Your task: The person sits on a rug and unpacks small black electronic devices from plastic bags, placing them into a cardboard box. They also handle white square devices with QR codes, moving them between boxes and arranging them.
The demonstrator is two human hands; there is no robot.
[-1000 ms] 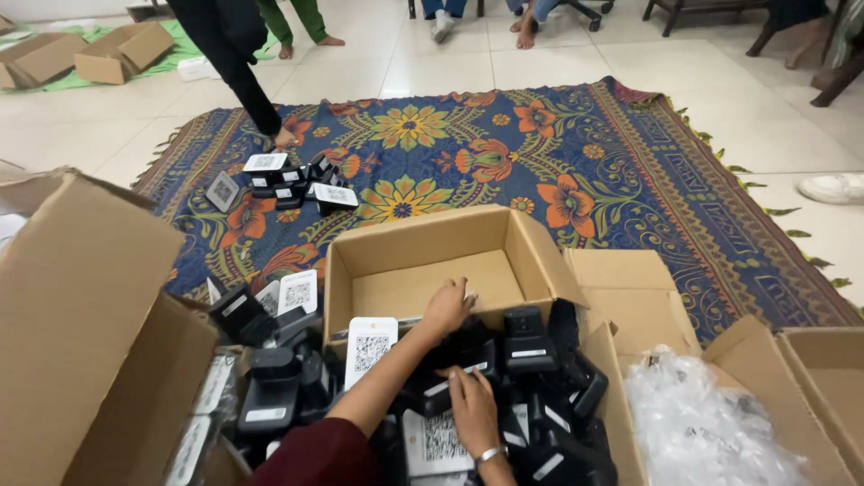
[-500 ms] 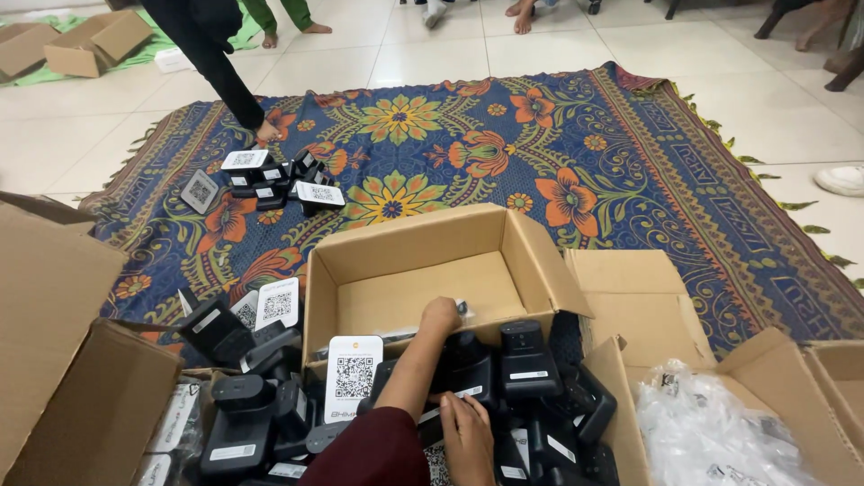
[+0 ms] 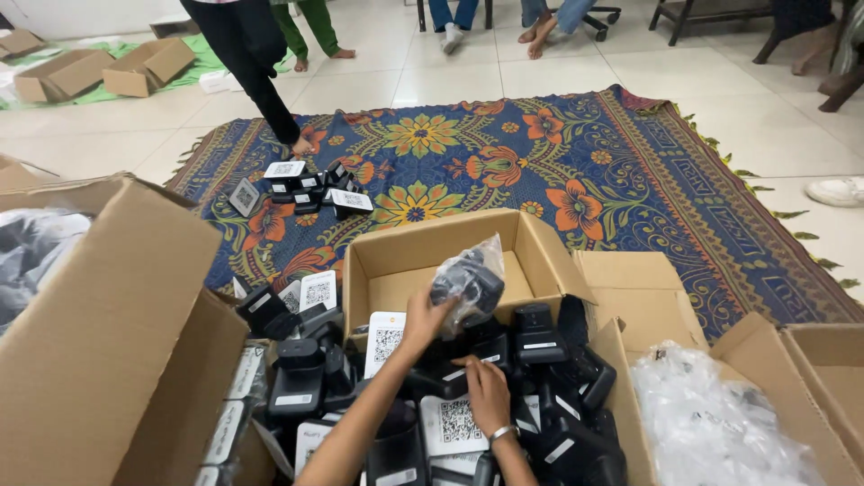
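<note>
Left hand [image 3: 423, 319] raised, fingers closed on black gadget in clear plastic bag [image 3: 468, 281] — held above open cardboard box [image 3: 396, 270]. Right hand [image 3: 484, 391] lower, resting flat on pile of black gadgets [image 3: 549, 360] — fingers loose, clamped on nothing. Flowered rug [image 3: 504, 171] beyond; heap of plastic bags [image 3: 711, 423] at right.

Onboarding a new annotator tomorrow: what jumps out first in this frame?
The left hand lifts a black device in a clear plastic bag over the open cardboard box at centre. Under it, the right hand rests on a heap of black devices and white code cards. Behind lies a bright floral rug, where a standing person stands by a smaller pile of devices.
</note>
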